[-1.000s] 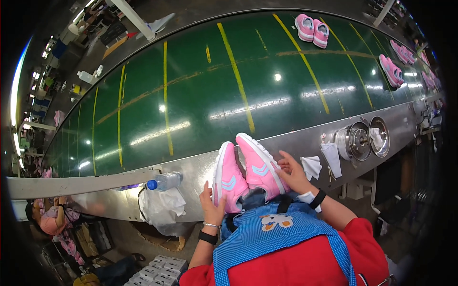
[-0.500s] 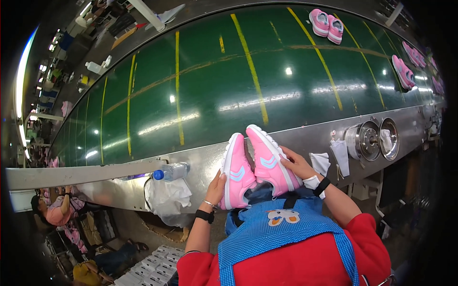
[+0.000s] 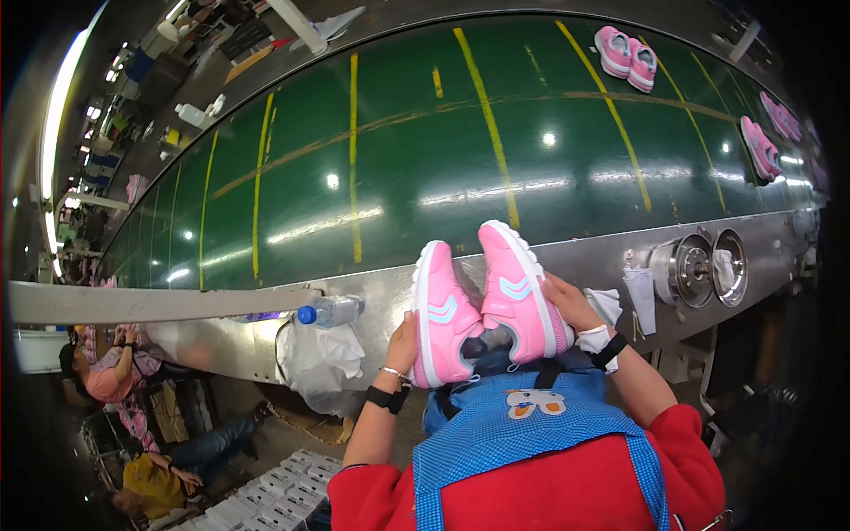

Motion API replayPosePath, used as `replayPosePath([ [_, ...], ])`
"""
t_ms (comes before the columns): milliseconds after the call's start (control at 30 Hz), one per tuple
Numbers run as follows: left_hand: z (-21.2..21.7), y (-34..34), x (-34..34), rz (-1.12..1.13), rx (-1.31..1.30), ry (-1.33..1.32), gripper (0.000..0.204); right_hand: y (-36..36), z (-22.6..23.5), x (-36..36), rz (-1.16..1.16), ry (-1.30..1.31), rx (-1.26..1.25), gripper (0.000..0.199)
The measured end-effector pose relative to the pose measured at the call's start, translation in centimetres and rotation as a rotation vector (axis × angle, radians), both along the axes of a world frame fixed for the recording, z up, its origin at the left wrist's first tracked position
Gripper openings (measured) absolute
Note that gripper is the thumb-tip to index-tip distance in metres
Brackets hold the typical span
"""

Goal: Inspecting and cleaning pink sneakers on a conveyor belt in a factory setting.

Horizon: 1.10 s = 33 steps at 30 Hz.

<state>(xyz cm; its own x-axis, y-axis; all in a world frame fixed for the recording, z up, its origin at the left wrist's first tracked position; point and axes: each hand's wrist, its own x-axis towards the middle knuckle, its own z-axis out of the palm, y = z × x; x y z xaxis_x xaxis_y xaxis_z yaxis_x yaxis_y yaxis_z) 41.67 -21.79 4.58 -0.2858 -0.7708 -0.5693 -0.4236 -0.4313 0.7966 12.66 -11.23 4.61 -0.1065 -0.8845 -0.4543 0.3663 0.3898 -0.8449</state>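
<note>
The bare left hand (image 3: 404, 347) is clamped on the outer side of a pink left sneaker (image 3: 439, 326) with a white ridged sole and pale blue chevrons; its fingertips are hidden. The bare right hand (image 3: 571, 305) grips the outer heel side of the matching pink right sneaker (image 3: 515, 299). Both sneakers are above the near edge of a shiny metal counter (image 3: 390, 296), toes spread apart and pointing toward a green conveyor belt with yellow stripes (image 3: 425, 159); whether they touch the counter cannot be told. To their left is a clear plastic bottle with a blue cap (image 3: 338, 310), next to a crumpled translucent plastic bag (image 3: 320, 379). A folded white cloth (image 3: 604, 304) lies near the right hand.
</note>
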Motion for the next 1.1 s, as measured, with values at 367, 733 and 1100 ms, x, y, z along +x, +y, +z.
replayPosePath([
  [367,0.1,0.1,0.1,0.042,-0.071,0.024,0.058,0.5,-0.5,-0.1,-0.019,0.067,-0.063,0.047],
  [733,-0.1,0.9,-0.7,0.206,-0.022,0.017,0.06,0.8,-0.6,0.5,-0.127,-0.268,-0.017,0.047],
  [1100,1.4,0.2,-3.8,0.515,0.366,0.703,0.056,-0.9,0.3,1.4,-0.318,-0.76,0.057,0.05],
])
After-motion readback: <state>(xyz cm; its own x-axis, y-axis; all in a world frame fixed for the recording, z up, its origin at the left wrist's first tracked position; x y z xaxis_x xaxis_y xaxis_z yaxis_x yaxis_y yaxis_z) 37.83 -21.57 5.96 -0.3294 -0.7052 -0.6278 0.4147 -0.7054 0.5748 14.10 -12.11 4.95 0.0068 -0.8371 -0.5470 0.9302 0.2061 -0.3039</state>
